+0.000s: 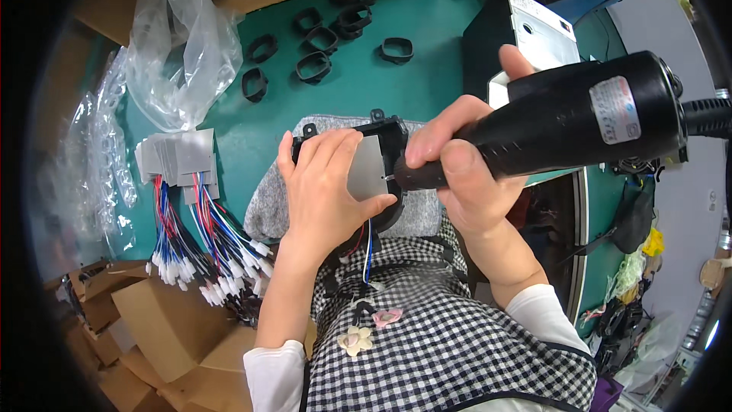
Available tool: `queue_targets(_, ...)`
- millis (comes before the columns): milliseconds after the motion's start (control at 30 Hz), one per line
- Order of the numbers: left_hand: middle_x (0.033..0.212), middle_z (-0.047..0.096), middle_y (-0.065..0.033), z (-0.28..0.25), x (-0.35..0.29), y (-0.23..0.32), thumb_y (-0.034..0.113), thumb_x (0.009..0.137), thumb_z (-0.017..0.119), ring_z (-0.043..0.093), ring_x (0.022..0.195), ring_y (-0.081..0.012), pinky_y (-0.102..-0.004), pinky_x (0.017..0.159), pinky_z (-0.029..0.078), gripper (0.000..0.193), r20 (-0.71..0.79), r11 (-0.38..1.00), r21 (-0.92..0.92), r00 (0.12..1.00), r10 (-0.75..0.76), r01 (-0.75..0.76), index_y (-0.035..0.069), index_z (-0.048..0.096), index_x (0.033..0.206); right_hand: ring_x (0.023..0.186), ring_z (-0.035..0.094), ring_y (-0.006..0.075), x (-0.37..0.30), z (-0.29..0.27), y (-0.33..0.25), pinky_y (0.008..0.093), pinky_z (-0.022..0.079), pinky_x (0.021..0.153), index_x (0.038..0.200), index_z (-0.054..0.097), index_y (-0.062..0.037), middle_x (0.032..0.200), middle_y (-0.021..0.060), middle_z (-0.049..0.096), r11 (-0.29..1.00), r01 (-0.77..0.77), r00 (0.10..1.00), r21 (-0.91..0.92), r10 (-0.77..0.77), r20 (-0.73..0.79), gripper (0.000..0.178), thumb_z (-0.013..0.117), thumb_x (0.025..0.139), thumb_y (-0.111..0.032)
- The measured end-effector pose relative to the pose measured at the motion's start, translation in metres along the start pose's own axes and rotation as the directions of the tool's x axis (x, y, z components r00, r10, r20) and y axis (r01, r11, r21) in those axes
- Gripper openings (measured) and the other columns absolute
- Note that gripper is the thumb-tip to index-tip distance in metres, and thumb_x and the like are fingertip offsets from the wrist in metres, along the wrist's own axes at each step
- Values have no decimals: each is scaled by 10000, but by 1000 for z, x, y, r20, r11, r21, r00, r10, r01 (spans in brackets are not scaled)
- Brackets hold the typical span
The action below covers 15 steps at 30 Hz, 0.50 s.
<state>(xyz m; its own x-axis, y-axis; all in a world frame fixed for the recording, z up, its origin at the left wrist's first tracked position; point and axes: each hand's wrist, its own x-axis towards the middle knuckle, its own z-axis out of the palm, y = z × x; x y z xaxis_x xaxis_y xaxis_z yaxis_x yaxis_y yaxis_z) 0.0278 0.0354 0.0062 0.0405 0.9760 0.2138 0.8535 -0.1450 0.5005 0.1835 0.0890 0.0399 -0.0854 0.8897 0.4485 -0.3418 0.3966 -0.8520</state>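
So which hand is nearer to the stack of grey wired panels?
Left: the left hand rests on the black housing, right of the grey panels; the right hand is farther right, around the black power tool.

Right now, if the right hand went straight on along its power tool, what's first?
Probably the black housing: the power tool in the right hand aims leftward at its right side, by the grey plate. Depth is unclear, so the plate might come first.
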Motion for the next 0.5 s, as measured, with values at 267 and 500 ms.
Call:
queue_targets(267,1112,597,-54,5,-1,-2,301,451,869,516,1100,-228,-531,1086,164,762,6,1000,-15,1000,1,-1,64,587,1118,603,589,190,11,0,16,295,509,605,1328,232,37,707,130,586,992,-98,963,80,74,258,759,728,785,-151)
queue_targets(500,1113,592,-52,10,-1,-6,313,470,860,515,1093,-226,-521,1095,152,751,-18,999,24,999,42,-41,70,581,1124,573,576,180,11,-7,27,299,509,587,1326,251,44,679,118,575,973,-119,892,196,18,451,709,687,789,-115)
